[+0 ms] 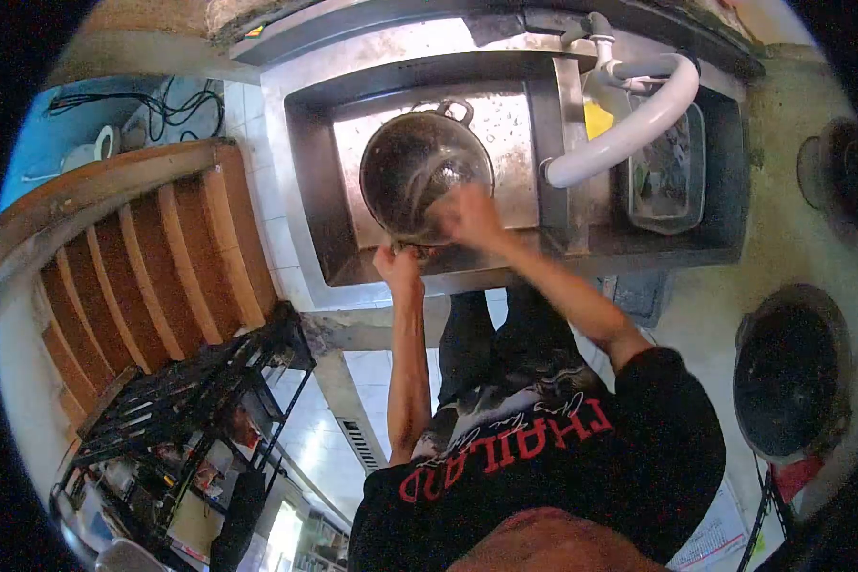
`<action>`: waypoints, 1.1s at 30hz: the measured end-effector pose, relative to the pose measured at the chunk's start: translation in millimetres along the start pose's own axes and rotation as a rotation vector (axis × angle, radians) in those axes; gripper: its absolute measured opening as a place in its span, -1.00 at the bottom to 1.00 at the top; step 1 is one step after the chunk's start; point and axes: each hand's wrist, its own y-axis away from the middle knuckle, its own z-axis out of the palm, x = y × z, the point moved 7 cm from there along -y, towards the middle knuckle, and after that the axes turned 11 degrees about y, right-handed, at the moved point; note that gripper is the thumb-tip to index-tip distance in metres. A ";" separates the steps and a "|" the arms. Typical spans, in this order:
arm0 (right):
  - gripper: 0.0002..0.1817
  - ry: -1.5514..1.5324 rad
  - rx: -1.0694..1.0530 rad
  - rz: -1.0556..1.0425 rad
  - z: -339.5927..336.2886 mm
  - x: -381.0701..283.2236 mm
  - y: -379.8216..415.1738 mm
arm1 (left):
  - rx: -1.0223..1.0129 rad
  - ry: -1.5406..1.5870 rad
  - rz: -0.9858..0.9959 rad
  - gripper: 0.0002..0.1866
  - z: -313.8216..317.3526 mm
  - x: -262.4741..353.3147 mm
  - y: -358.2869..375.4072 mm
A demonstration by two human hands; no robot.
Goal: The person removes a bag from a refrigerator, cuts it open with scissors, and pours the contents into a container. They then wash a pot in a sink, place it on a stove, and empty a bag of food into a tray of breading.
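A dark round pot (396, 176) sits tilted in the left basin of the steel sink (310, 191), its far loop handle toward the back wall. My left hand (398, 264) is closed on the pot's near edge, where its other handle seems to be. Over the pot's right side, my right hand (467, 217) reaches inside and is smeared by motion. Its fingers and anything in them cannot be made out. A bright wet-looking patch shows on the pot's inner wall beside it.
A thick white curved pipe (639, 133) arches over the sink divider. In the right basin stands a clear plastic tub (663, 176) with things inside. Wooden stairs (153, 267) and a black rack (195, 400) lie to the left; a large dark pan (791, 372) is at right.
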 end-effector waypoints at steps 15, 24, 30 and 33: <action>-0.76 -0.036 0.038 0.074 15.0 39.3 24.6 | 0.027 -0.012 -0.032 -0.67 -18.5 -36.0 -13.8; -0.73 0.138 -0.024 -0.056 7.7 68.8 31.5 | -0.004 -0.018 -0.108 -0.59 -23.4 -31.7 -8.4; -0.72 0.012 -0.020 -0.031 -15.0 19.9 41.9 | 0.101 -0.002 -0.112 -0.50 -14.5 -29.1 -12.9; -0.75 0.271 0.144 0.154 -10.0 105.5 4.6 | -0.075 -0.061 -0.106 -0.53 -8.5 -20.3 -8.7</action>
